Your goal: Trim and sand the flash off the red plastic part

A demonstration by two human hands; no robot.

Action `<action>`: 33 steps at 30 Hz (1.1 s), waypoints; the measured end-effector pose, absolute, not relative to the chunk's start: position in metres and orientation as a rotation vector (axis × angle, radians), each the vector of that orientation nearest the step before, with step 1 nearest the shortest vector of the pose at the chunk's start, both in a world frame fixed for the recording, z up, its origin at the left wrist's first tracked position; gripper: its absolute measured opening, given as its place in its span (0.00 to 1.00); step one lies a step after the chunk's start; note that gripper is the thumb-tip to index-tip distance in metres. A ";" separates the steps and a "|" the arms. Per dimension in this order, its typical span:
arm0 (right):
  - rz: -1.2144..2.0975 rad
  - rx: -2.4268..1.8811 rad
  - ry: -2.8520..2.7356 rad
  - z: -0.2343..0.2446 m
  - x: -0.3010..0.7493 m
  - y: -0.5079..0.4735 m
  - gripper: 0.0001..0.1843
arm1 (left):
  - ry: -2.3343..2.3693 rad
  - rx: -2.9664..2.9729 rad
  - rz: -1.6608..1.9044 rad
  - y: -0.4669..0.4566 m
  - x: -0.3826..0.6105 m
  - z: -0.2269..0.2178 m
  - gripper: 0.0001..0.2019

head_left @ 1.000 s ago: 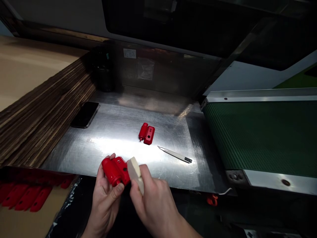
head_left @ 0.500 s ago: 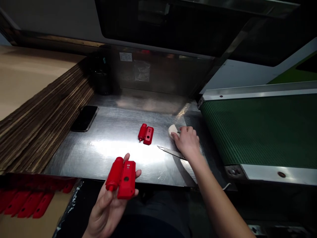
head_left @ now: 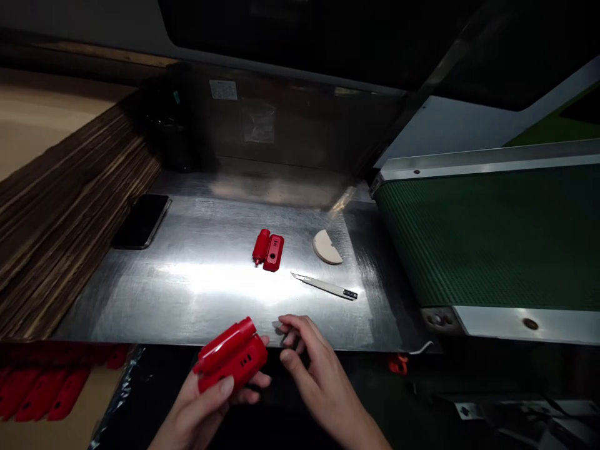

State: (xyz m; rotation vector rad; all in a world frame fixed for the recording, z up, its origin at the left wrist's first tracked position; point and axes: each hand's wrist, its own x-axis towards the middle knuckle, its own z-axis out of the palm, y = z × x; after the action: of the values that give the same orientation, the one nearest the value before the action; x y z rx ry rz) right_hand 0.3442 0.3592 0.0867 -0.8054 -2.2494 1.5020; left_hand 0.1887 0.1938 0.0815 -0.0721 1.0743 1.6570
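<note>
Low in front of me, my left hand (head_left: 210, 400) grips a red plastic part (head_left: 234, 354), a cylinder joined side by side to a flat slotted block. The thumb lies over its near end, and the part is tilted. Just right of it is my right hand (head_left: 312, 375), its fingers curled. A small grey tip shows by its index finger; I cannot make out what it is. A second, similar red part (head_left: 274, 252) lies on the metal table. Right of that are a cream half-round piece (head_left: 327, 247) and a white craft knife (head_left: 325, 286) with its blade pointing left.
A phone (head_left: 142, 221) lies at the left beside a tall stack of cardboard sheets (head_left: 70, 206). A dark container (head_left: 175, 140) stands behind. To the right runs a green conveyor belt (head_left: 492, 244). More red parts (head_left: 42, 390) lie below the table's left edge.
My right hand has left the cream half-round piece and come down beside my left hand. The left hand has turned the red part to a slant. The view has shifted slightly.
</note>
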 end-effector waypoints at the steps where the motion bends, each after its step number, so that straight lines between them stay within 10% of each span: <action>1: 1.398 -0.843 -2.289 0.087 0.345 0.369 0.15 | 1.183 -0.137 1.656 0.199 0.183 0.085 0.23; 6: 0.967 -0.899 -2.485 0.099 0.310 0.431 0.21 | 1.297 -0.360 1.837 0.237 0.131 0.107 0.18; 14: 0.951 -0.732 -2.819 0.103 0.225 0.495 0.62 | 0.758 -0.018 1.966 0.233 0.112 0.113 0.36; 21: 0.966 -0.715 -2.729 0.118 0.262 0.449 0.60 | 1.045 0.124 1.746 0.209 0.161 0.086 0.30; 26: 1.639 -0.535 -2.481 0.125 0.313 0.375 0.68 | 1.245 0.380 1.707 0.222 0.178 0.092 0.57; 30: 1.811 -0.579 -2.418 0.121 0.335 0.370 0.67 | 1.283 0.465 1.690 0.229 0.188 0.091 0.60; 33: 1.461 -0.731 -2.465 0.113 0.342 0.406 0.42 | 1.323 0.555 1.740 0.231 0.194 0.090 0.55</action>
State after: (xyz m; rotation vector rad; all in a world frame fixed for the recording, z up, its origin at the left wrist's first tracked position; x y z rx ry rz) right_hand 0.3419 0.4056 0.1134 -0.7308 -2.4653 1.4607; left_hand 0.1943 0.2305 0.0905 0.5551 1.3227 1.7400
